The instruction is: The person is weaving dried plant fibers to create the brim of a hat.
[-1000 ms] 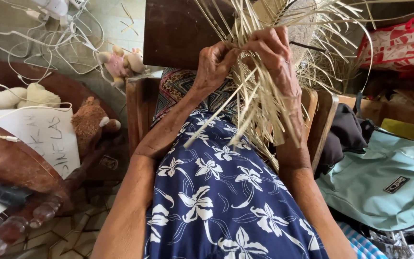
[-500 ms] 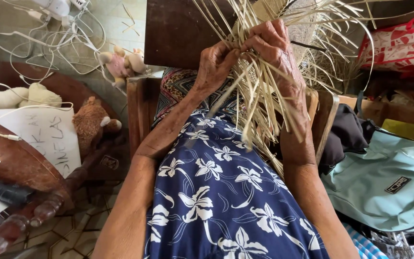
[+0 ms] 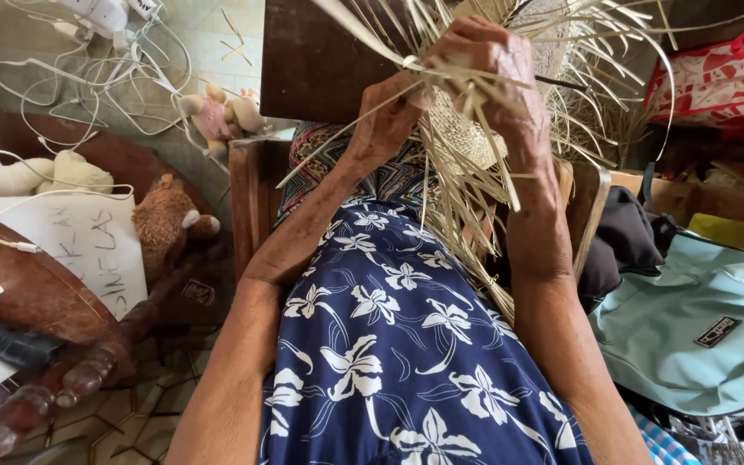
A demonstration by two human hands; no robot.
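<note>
Both hands are up over the lap, working a part-woven straw piece [image 3: 467,138] w/ many loose pale strands [image 3: 475,215] hanging down onto the blue floral dress [image 3: 389,344]. Left hand [image 3: 385,120] has fingers closed, pinching a strand at the weave's left edge. Right hand [image 3: 497,77] sits on top, fingers curled tight round the woven part & a bunch of strands. 1 brown stuffed toy [image 3: 165,220] lies on the wooden table [image 3: 36,293] at left; a light teal bag [image 3: 699,327] sits at right, well apart from the hands.
</note>
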